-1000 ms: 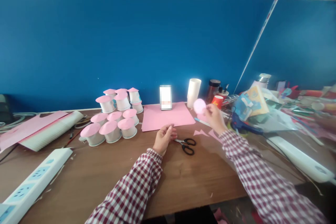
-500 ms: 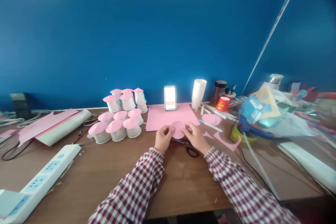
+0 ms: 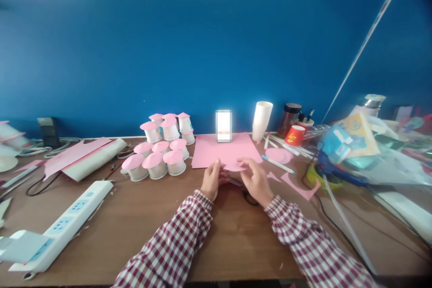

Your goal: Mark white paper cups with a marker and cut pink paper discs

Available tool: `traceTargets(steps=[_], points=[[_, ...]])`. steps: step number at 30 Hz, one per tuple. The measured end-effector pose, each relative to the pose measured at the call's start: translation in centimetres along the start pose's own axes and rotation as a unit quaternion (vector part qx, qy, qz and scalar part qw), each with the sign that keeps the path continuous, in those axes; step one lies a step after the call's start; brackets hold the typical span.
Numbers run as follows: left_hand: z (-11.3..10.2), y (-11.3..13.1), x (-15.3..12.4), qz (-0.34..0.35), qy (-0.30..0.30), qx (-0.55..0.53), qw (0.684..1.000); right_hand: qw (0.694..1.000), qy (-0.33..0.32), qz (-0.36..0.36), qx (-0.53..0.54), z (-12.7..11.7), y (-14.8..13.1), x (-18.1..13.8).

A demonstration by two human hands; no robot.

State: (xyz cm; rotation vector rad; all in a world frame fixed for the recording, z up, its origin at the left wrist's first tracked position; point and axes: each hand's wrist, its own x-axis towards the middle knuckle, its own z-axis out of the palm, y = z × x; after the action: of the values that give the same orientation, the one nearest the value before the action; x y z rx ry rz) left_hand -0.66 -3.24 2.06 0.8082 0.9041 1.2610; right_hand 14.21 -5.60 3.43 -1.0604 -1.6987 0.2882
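Observation:
A pink paper circle is held up above the desk, tilted so that it shows nearly edge-on. My right hand pinches its right side between thumb and fingers. Beside its left edge is my left hand, thumb raised and apart from the fingers, which reach toward the circle's underside; whether they touch it is unclear. Black-handled scissors lie on the desk, partly hidden by my right hand. Behind my hands lies a large pink paper sheet.
Several white paper cups with pink paper tops stand at left, near a power strip. At right are cut pink circles, pink scraps, a marker, stacked white cups, a red cup and a blue glue gun.
The pink circle has tipped from facing me to nearly edge-on. My left thumb has lifted off its edge, while my right hand keeps its pinch. The view has shifted slightly left.

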Motion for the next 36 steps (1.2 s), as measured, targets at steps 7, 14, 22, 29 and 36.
traceTargets(steps=[7, 14, 22, 29, 36], points=[[-0.4, 0.8, -0.1, -0.081, -0.049, -0.111, 0.989, 0.999, 0.004, -0.034, -0.038, 0.4, 0.0, -0.4], [-1.1, 0.8, 0.2, -0.105, -0.155, -0.136, 0.973, 0.999, 0.009, -0.037, -0.033, 0.6, 0.4, -0.5], [-0.9, 1.1, -0.4, -0.123, -0.186, -0.142, 0.964, 0.998, 0.021, -0.038, -0.046, 0.7, 0.5, -0.5], [-1.5, 1.2, 0.5, -0.085, -0.093, -0.140, 0.982, 0.983, -0.070, 0.021, -0.165, -0.3, 0.6, -0.1], [-2.9, 2.4, 2.0, -0.029, 0.043, -0.149, 0.987, 0.922, -0.286, 0.093, -0.242, -3.7, 0.6, 0.2]])
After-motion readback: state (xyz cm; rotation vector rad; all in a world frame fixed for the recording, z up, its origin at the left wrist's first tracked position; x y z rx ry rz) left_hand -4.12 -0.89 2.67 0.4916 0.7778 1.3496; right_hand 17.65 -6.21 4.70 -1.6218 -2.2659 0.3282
